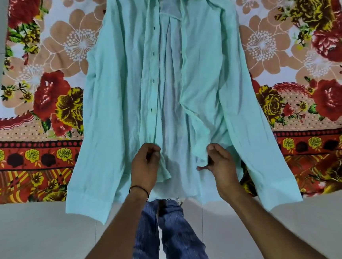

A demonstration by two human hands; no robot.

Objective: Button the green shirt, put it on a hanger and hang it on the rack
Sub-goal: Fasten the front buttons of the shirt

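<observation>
Green shirt (121,88) unbuttoned on floral bedsheet (44,82), frame centre, your left hand (146,166) pinching buttonhole placket, your right hand (218,162) gripping opposite front edge.

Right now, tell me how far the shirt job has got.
Done: the shirt lies spread open on the sheet. In hand: the left hand and right hand each pinch a front edge near the hem, the edges apart. Left: every button, then hanger and rack; neither is in view.
</observation>
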